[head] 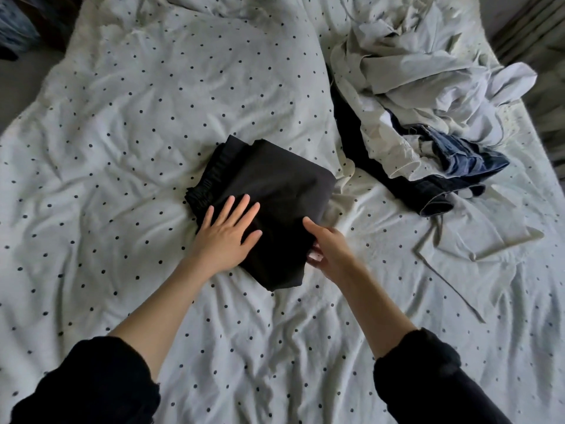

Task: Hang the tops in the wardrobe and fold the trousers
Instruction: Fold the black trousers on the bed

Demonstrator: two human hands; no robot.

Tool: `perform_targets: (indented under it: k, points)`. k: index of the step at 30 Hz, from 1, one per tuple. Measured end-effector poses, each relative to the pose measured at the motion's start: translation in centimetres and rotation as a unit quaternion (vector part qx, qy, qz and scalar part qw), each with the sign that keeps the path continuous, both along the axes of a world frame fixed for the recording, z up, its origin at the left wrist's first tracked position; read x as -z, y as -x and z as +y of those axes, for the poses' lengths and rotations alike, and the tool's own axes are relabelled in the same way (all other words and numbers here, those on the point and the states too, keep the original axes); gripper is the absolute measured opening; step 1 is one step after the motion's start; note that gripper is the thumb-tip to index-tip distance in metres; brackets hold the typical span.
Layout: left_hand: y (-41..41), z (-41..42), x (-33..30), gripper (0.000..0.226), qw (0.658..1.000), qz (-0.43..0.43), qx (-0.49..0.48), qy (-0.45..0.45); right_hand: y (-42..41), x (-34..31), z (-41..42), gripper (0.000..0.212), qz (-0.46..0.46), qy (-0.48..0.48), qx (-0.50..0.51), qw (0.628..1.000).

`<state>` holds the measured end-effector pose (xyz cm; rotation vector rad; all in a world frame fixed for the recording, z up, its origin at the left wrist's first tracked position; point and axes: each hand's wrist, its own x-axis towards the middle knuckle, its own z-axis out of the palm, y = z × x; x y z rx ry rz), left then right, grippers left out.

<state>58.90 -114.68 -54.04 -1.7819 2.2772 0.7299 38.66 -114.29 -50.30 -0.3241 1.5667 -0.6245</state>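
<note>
Folded black trousers lie mid-bed on a white duvet with dark polka dots, elastic waistband bunched at the left edge of the bundle. Left hand rests flat on the near-left part of the trousers, fingers straight and spread, palm down, gripping nothing. Right hand is at the bundle's near-right edge: thumb lies on top of the fabric, fingers curl underneath with nails partly visible, so it pinches that edge of the trousers. Both forearms bare, black sleeves pushed up near the elbows.

To the right, well apart from the folded bundle, an unsorted heap: pale crumpled garments on top, type hard to tell; blue denim pokes out beneath, and a dark garment lies under the heap's left side. A loose drawstring or strap trails from the heap across the duvet toward the near side.
</note>
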Motion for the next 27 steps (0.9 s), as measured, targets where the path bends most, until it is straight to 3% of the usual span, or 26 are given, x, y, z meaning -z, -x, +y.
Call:
perform_targets:
  k: [3,8,10,14,18,21,24,27]
  points:
    - [-0.1,-0.7,-0.4,0.054,0.999,0.032,-0.007,-0.017,0.3,0.4,-0.2,0.025,-0.053,-0.030,0.028,0.998]
    - [-1.1,-2.1,0.4,0.063,0.994,0.011,-0.039,0.105,-0.1,1.0,-1.4,0.022,0.000,-0.052,0.053,0.997]
    - [-1.7,-3.8,0.8,0.074,0.993,0.003,-0.090,0.081,-0.3,1.2,-2.0,0.015,0.035,-0.051,0.076,0.995]
    - [-2.5,-6.6,0.9,0.094,0.983,-0.004,-0.174,-0.055,-0.3,1.7,-2.7,0.019,0.076,-0.024,0.094,0.992]
    - [-2.1,-6.9,0.7,0.114,0.977,0.010,-0.213,-0.033,0.3,1.7,-3.9,0.029,0.130,0.008,0.075,0.989]
    - [-1.7,-7.5,0.5,0.126,0.951,0.050,-0.299,-0.059,1.3,1.7,-5.0,0.027,0.154,0.027,0.053,0.986]
    - [-1.8,-8.3,0.5,0.113,0.918,0.120,-0.360,-0.113,1.7,1.8,-5.2,0.029,0.183,0.036,0.026,0.982]
    - [-2.1,-8.3,0.4,0.091,0.874,0.254,-0.381,-0.166,1.7,2.0,-4.8,0.031,0.203,0.044,0.001,0.978]
